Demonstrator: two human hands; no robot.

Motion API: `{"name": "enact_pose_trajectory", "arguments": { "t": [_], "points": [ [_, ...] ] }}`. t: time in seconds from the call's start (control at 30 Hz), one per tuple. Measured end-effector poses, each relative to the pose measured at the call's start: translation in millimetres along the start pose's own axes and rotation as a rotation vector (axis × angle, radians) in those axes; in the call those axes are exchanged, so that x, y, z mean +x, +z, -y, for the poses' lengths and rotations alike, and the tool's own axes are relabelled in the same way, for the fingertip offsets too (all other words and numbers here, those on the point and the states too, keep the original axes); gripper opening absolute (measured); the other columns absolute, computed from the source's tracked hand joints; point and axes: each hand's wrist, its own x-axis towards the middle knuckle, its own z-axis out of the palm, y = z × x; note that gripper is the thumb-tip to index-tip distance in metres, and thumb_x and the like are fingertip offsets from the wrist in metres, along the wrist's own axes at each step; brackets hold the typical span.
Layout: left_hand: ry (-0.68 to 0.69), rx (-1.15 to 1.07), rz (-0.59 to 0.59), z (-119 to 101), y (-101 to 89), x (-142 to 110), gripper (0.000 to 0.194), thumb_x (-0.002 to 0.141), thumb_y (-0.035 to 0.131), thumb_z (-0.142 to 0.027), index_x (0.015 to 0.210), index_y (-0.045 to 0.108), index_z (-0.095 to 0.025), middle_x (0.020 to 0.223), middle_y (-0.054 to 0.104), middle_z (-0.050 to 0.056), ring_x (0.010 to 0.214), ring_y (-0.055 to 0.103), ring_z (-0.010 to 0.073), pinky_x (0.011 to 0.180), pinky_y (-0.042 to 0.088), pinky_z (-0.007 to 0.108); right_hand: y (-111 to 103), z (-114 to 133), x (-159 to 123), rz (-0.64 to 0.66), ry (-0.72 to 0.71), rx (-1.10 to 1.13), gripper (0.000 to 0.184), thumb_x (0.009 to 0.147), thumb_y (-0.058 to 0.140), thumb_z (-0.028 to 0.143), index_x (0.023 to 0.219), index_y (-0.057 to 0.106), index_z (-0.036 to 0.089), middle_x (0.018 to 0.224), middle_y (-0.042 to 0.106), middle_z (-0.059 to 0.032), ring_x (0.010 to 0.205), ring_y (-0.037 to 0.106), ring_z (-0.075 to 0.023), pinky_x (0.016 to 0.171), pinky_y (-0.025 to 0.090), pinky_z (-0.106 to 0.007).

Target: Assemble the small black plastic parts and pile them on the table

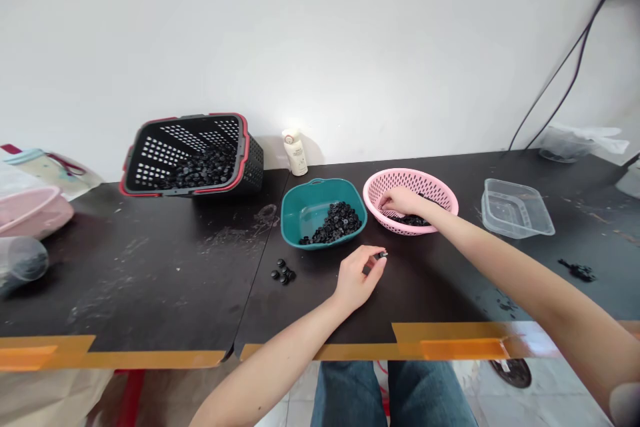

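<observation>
My left hand [361, 273] is over the black table in front of the teal basin, its thumb and fingers pinching a small black part [383, 254]. Inside the pink basket [445, 195], my right hand [400, 201] reaches down with bent fingers at the left side. Small black pieces [413, 220] lie in that basket, partly covered by my forearm. What the right fingertips touch is hidden. Left of the basket, the teal basin [301, 203] holds a heap of small round black parts [336, 221]. Several more black parts [283, 272] sit on the table before the basin.
A dark basket with red trim [255, 163] full of black pieces leans at the back left, near a white bottle [295, 153]. On the right are a clear plastic container [517, 210] and a small black cluster [578, 271]. Orange tape [460, 340] runs along the front edge.
</observation>
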Motion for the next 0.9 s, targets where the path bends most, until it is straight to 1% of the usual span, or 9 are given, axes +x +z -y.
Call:
{"name": "enact_pose_trajectory", "arguments": {
  "t": [0.07,0.17,0.23,0.27,0.37,0.47,0.53,0.63,0.9],
  "points": [
    [0.019,0.002,-0.040,-1,-1.1,0,0.020,0.090,0.053,-0.023,0.108,0.061,-0.018,0.092,0.065,0.005,0.072,0.061,0.0106,0.069,0.053,0.024,-7,6,-12,-0.026,-0.004,0.104,0.023,0.078,0.064,0.031,0.095,0.074,0.019,0.069,0.069,-0.0037,0.059,0.057,-0.0150,0.061,0.046,-0.029],
    [0.043,0.015,-0.139,-2,-2.4,-1,0.019,0.088,0.056,-0.022,0.107,0.060,-0.019,0.090,0.064,0.004,0.069,0.060,0.0095,0.068,0.053,0.023,-5,20,-44,-0.075,-0.034,0.547,0.035,0.083,0.062,0.036,0.115,0.067,0.022,0.093,0.070,-0.0053,0.079,0.062,-0.0157,0.075,0.050,-0.031],
    [0.052,0.022,-0.203,-2,-2.1,-1,0.018,0.087,0.059,-0.021,0.105,0.060,-0.019,0.087,0.063,0.002,0.067,0.059,0.0086,0.068,0.052,0.023,8,31,-69,-0.098,-0.033,0.853,0.035,0.081,0.067,0.035,0.114,0.068,0.023,0.096,0.069,-0.0045,0.089,0.062,-0.0148,0.085,0.049,-0.031],
    [0.052,0.021,-0.234,-2,-1.8,-1,0.019,0.086,0.060,-0.020,0.105,0.059,-0.019,0.086,0.062,0.002,0.066,0.059,0.0083,0.068,0.052,0.022,17,35,-80,-0.113,-0.023,0.967,0.033,0.079,0.069,0.033,0.111,0.069,0.023,0.095,0.069,-0.0038,0.088,0.062,-0.0140,0.087,0.049,-0.031],
    [0.035,0.012,-0.313,-2,-1.2,-1,0.021,0.084,0.063,-0.021,0.104,0.057,-0.019,0.088,0.062,0.002,0.069,0.060,0.0090,0.067,0.053,0.022,50,40,-102,-0.082,0.064,1.189,0.029,0.078,0.072,0.030,0.106,0.071,0.023,0.094,0.069,-0.0032,0.081,0.063,-0.0119,0.082,0.052,-0.028],
    [0.023,0.037,-0.338,-2,-2.8,0,0.016,0.084,0.063,-0.023,0.099,0.058,-0.018,0.088,0.062,0.002,0.070,0.061,0.0098,0.067,0.053,0.023,76,35,-107,-0.030,0.149,1.287,0.026,0.078,0.072,0.029,0.103,0.072,0.023,0.097,0.070,-0.0033,0.076,0.063,-0.0101,0.076,0.053,-0.024],
    [0.028,0.066,-0.338,-2,-4.4,2,0.014,0.084,0.063,-0.022,0.097,0.059,-0.018,0.087,0.062,0.002,0.069,0.060,0.0096,0.067,0.053,0.024,86,31,-106,-0.007,0.183,1.337,0.024,0.078,0.073,0.028,0.102,0.072,0.023,0.096,0.070,-0.0028,0.075,0.063,-0.0088,0.075,0.053,-0.021],
    [0.038,0.084,-0.327,-2,-5.2,3,0.013,0.084,0.063,-0.021,0.097,0.060,-0.018,0.086,0.063,0.002,0.067,0.060,0.0091,0.067,0.052,0.023,93,27,-106,0.021,0.201,1.372,0.024,0.079,0.072,0.027,0.102,0.073,0.024,0.091,0.071,-0.0023,0.075,0.062,-0.0084,0.075,0.052,-0.020],
    [0.011,0.069,-0.289,0,-2.1,3,0.015,0.084,0.064,-0.024,0.098,0.063,-0.019,0.088,0.065,0.003,0.073,0.061,0.0110,0.067,0.054,0.024,99,27,-108,0.069,0.194,1.380,0.025,0.078,0.072,0.029,0.102,0.073,0.023,0.095,0.072,-0.0032,0.084,0.063,-0.0112,0.085,0.049,-0.026]
  ]
}}
